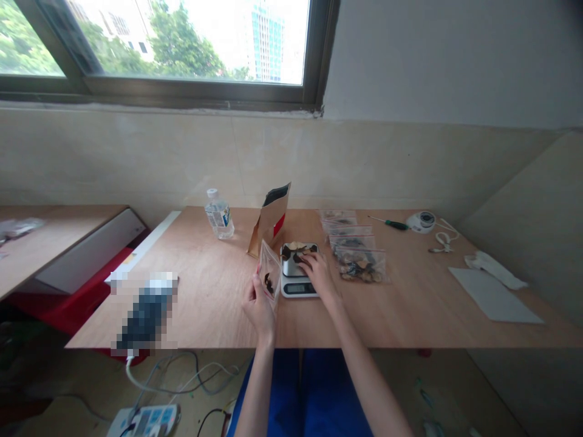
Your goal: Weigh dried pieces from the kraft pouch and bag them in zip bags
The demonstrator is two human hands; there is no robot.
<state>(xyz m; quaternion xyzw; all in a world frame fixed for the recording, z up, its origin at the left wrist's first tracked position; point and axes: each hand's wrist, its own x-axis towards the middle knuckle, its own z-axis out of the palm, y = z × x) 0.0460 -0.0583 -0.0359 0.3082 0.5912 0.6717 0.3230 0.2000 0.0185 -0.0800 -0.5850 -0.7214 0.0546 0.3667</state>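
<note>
My left hand (259, 306) is closed on a clear zip bag (272, 267), held upright with its mouth up. A few dark dried pieces (268, 283) lie inside it. Just to the right, a small kitchen scale (294, 271) rests on the table, its display facing me; the reading is too small to make out. Dark and pale dried pieces (298, 247) are spread over its metal plate. Over the plate's right side, my right hand (317, 273) has its fingertips pinched at a dark dried piece. Its fingers partly cover the plate.
Behind the zip bag stands an open brown paper pouch (272, 220). Filled zip bags (362, 265) lie in a row right of the scale. A water bottle (220, 215), a blurred-out phone (148, 312), a screwdriver (394, 224), a white camera (421, 222) and white paper (494, 294) are on the table (204, 285).
</note>
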